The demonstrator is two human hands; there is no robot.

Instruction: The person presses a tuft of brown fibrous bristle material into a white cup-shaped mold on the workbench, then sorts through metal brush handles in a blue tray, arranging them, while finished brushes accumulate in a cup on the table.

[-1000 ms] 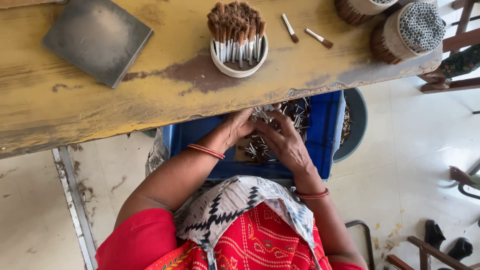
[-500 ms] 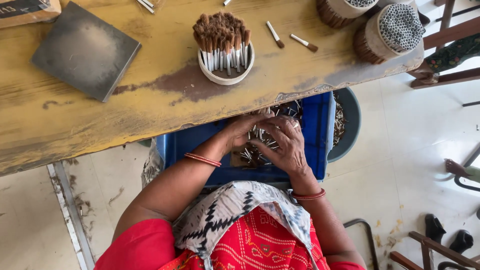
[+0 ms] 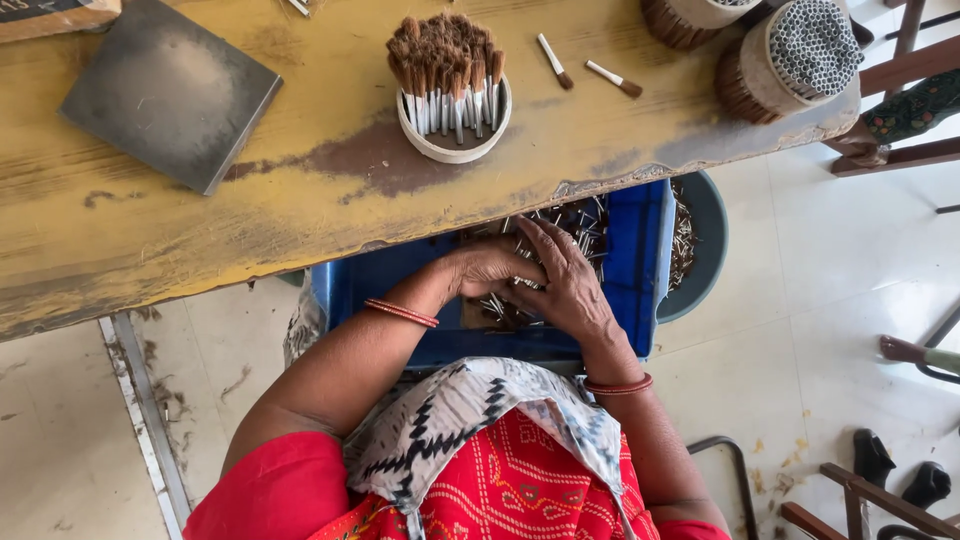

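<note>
Both hands in blue crate point(image 3: 640, 290): left hand point(image 3: 490, 270) grip unclear, right hand point(image 3: 565, 285) spread over half-hidden ferrules point(image 3: 580, 220).

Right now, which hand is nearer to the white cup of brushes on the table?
Left. The left hand lies in the blue tray almost straight below the white cup of brushes; the right hand sits beside it, further right and slightly lower.

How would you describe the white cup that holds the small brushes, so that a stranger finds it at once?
Start from the long yellow worktable across the top of the view. Near its middle, just above the blue crate where both hands work, stands a round white cup packed with upright small brushes. Unlike the two bigger wrapped bundles lying at the right end, it is low and open-topped, its brown tips pointing up.
</note>
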